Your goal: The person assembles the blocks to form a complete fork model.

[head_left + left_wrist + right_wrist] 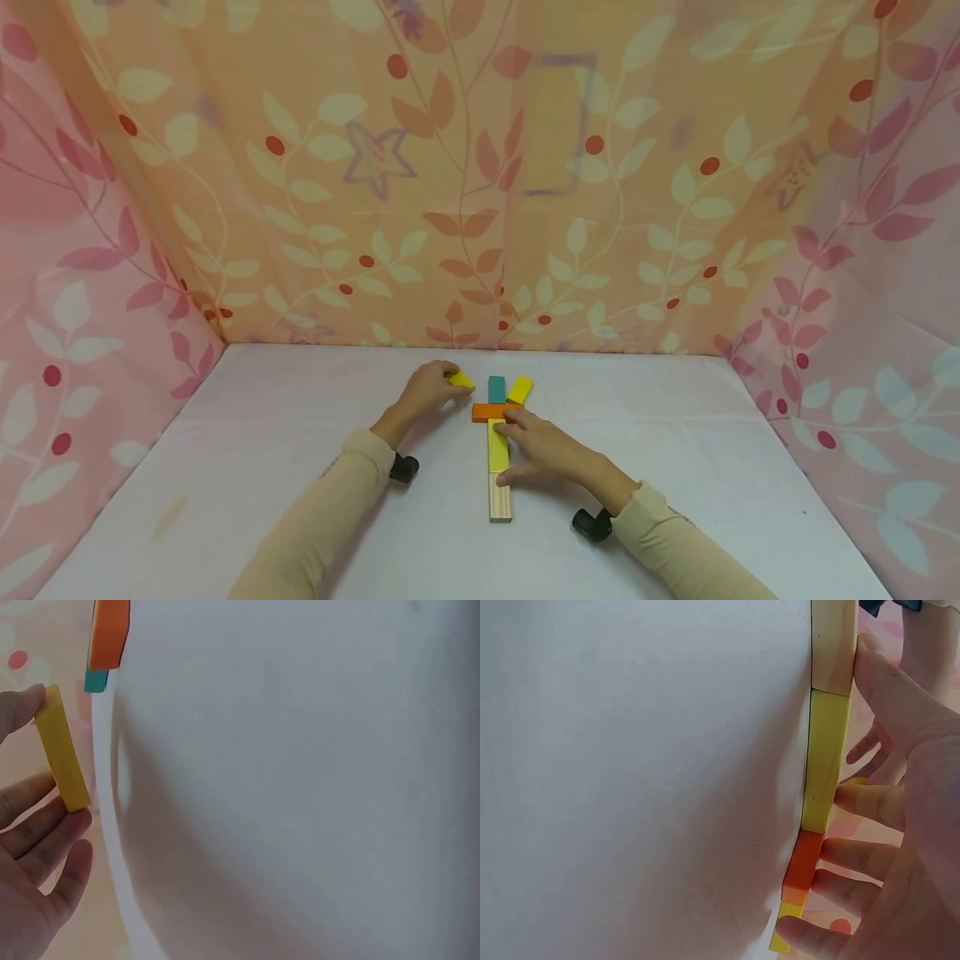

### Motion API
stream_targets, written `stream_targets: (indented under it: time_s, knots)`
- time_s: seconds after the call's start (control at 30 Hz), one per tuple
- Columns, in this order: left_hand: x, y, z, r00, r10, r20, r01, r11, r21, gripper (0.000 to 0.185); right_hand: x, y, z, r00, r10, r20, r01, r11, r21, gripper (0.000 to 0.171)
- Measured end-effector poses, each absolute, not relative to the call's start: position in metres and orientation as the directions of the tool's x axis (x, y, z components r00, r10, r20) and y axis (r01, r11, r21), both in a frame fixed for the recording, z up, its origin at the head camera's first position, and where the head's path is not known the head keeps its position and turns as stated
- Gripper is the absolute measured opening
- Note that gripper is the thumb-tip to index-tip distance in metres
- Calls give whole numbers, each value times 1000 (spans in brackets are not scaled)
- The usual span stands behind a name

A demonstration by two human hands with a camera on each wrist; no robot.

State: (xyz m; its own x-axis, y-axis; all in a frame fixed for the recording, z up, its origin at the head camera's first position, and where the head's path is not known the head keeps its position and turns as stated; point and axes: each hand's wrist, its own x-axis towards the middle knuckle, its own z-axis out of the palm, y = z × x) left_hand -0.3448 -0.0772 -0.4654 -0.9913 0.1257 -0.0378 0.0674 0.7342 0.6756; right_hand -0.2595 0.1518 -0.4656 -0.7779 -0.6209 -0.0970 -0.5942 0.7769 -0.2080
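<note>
Left hand: the left hand (429,388) reaches forward over the table (262,467), fingers curled, pinching a yellow block (461,380) between thumb and fingertips (71,825); the block is at the far middle of the table, just left of the row of blocks. Whether it touches the table cannot be told.
Right hand: the right hand (542,448) lies flat beside the row, fingers straight. The thumb presses the side where the lime block (497,446) meets the wood block (500,502); the fingertips touch the orange block (491,412).
Row: wood block nearest, then lime, end to end, with the teal block (497,388) at the far end. The orange block lies crosswise on top, over the join of lime and teal.
Slanted block: a second yellow block (520,389) lies angled just right of the teal one.
Count: six blocks; two yellow, one each of teal, orange, lime, wood.
Surround: a leaf-print cloth (480,183) walls the table on three sides.
</note>
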Motion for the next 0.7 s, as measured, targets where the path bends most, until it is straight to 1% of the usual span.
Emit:
stream_targets:
  time_s: [0.3, 0.53, 0.7]
  knots:
    - [-344, -65, -468, -990, 123, -70, 45, 743, 667, 59, -258, 152, -465, -782, -616, -98, -587, 780, -218, 88]
    - [-343, -57, -469, -989, 130, -73, 55, 775, 630, 59, -261, 153, -467, -766, -638, -79, -614, 762, -208, 87]
    - [-343, -53, -467, -988, 140, -69, 74, 812, 578, 58, -262, 154, -470, -750, -659, -61, -639, 744, -193, 84]
